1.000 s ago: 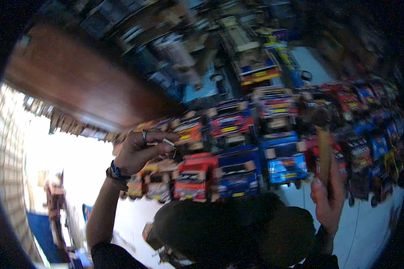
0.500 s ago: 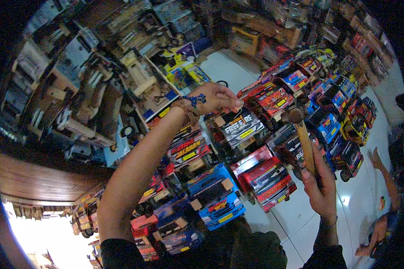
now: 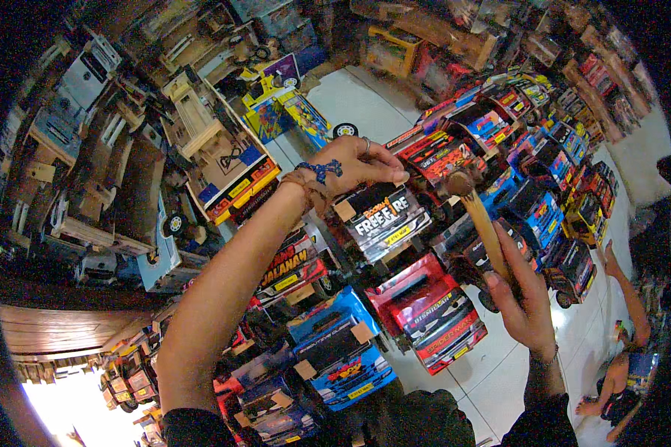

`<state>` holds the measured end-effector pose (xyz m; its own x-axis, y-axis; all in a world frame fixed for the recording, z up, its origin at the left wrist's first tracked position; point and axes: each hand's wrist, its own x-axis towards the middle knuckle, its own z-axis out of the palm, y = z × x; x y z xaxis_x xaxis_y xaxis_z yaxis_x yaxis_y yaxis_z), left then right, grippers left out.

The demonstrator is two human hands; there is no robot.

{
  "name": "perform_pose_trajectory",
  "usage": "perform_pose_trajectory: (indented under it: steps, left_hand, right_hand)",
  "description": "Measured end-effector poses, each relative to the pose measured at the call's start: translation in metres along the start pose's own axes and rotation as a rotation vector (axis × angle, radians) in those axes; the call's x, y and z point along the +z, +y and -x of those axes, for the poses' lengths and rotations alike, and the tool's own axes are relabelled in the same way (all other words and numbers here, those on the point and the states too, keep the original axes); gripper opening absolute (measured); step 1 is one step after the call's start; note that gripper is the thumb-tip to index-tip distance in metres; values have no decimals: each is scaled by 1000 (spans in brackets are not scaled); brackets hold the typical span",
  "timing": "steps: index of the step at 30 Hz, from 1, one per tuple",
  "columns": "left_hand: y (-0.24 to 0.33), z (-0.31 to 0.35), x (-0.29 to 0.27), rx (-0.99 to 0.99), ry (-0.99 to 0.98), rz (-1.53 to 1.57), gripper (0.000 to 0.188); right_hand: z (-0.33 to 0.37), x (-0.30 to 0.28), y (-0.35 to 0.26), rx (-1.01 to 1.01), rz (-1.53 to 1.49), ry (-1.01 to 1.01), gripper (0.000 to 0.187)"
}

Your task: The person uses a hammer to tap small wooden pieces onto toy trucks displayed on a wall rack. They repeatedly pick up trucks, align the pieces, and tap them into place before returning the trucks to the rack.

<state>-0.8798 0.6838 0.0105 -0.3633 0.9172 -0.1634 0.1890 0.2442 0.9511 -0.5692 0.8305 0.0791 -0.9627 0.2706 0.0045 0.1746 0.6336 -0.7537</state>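
My left hand [image 3: 358,167], with a blue bracelet at the wrist, is at the top of a black-and-white toy truck [image 3: 388,226]. Its thumb and fingertips pinch a small pale piece [image 3: 400,179], seemingly wood, at the right upper corner of the cab front. At the opposite corner sits a small wooden block [image 3: 344,209]. My right hand [image 3: 525,302] is wrapped round the wooden handle of a hammer [image 3: 481,227]. The hammer's head is raised just right of my left fingertips, apart from them. Whatever lies under my left palm is hidden.
Close by stand a red toy truck [image 3: 436,316] and a blue one [image 3: 344,354] with small wooden blocks on its front. More painted trucks crowd the right. Unpainted wooden truck bodies [image 3: 209,141] fill the left. Another person's arm [image 3: 626,294] and legs show at the right edge.
The hammer has moved slightly left, nearer my left fingertips. My left hand keeps its pinch at the black-and-white truck. The whole view has shifted a little.
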Motion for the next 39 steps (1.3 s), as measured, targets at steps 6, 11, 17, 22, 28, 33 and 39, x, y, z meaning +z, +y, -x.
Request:
perform_pose_trajectory:
  steps: [6,11,17,22,28,33,39]
  left_hand:
    - [-2,1,1,15,26,-61,30]
    - [-2,2,2,-7,16,-15,32]
    - [-4,1,1,45,37,-57,35]
    - [0,3,2,-11,26,-7,35]
    - [-2,4,1,-6,37,-30,32]
    - [-13,-3,-1,77,3,-38,31]
    - [-23,-7,-1,78,7,-35,28]
  right_hand:
    - [-17,3,-3,46,-8,-98,56]
    - [-23,8,-2,23,26,-67,54]
    - [-28,14,3,-140,169,-1,54]
    - [-33,8,-2,-139,202,-31,55]
    - [-41,8,-7,-140,222,-19,55]
    - [-41,9,-8,-162,250,-33,54]
    - [-42,10,-9,-160,308,-59,53]
